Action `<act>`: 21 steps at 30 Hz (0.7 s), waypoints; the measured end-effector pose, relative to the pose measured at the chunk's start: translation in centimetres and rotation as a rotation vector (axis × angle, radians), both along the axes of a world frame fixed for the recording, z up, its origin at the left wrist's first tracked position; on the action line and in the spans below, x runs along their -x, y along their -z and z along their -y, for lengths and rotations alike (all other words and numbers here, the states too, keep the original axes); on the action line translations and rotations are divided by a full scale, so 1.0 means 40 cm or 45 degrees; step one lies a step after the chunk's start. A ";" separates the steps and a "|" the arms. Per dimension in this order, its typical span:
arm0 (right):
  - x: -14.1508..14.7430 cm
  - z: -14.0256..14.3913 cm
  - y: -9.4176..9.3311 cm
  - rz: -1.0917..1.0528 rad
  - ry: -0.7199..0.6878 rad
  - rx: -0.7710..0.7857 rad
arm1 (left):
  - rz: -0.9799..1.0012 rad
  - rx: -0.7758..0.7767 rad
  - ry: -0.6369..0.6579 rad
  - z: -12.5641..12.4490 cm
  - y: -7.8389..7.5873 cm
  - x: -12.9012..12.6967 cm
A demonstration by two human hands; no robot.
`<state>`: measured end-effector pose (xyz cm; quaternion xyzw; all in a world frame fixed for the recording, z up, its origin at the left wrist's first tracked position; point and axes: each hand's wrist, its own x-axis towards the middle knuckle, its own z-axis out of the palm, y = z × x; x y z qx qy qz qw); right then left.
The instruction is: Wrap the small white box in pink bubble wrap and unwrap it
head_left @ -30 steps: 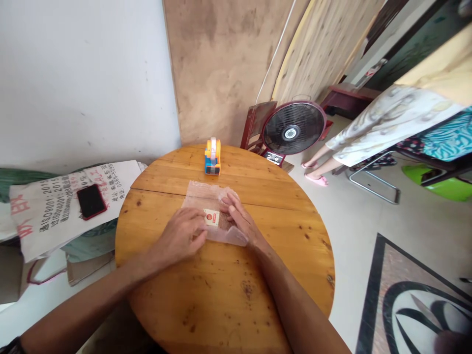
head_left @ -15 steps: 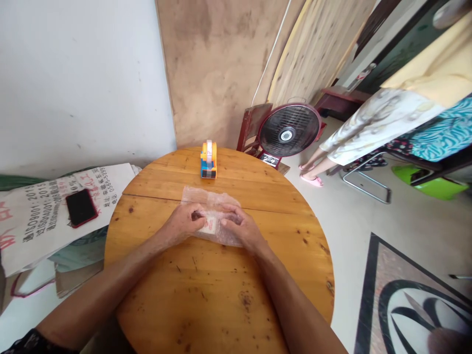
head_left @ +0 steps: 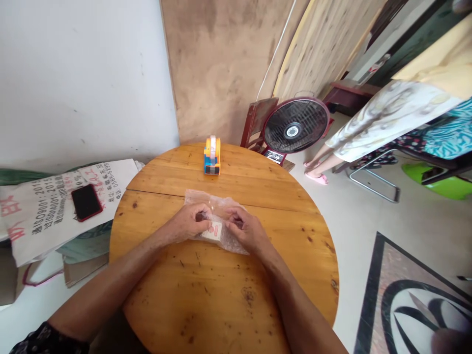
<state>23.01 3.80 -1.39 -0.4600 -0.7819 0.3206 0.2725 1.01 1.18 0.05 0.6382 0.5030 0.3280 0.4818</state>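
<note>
A sheet of clear bubble wrap [head_left: 236, 244] lies on the round wooden table, with a small white box [head_left: 212, 232] printed in red on its near part. My left hand [head_left: 190, 221] is curled at the left of the box, thumb and fingers closed on the wrap, the thumb tip close to the box. On the other side, my right hand [head_left: 249, 228] pinches the wrap to the right of the box. The fingers partly cover the sheet's folds. Beyond the sheet stands a blue and orange tape dispenser [head_left: 212, 156] with a roll of tape.
The round table [head_left: 221, 300] fills the middle. To its left, a phone [head_left: 87, 202] rests on a printed white sack [head_left: 40, 216]. Behind the table's right edge is a fan [head_left: 295, 125] by a wooden chair. A person [head_left: 394, 118] in light trousers stands at the right.
The view has shifted slightly. The box shows more between my hands, and the far part of the wrap is folded nearer to it. Both hands stay on the wrap.
</note>
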 end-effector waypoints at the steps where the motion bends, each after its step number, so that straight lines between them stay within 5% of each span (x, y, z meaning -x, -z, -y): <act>1: -0.001 0.001 -0.002 0.012 -0.002 -0.048 | 0.005 0.015 0.002 0.001 -0.001 0.000; 10: 0.046 0.046 -0.034 0.118 -0.239 -0.547 | 0.050 0.012 0.019 0.006 -0.005 0.002; 21: 0.030 0.034 -0.044 0.254 -0.474 -0.585 | -0.151 -0.011 -0.041 0.007 -0.020 0.012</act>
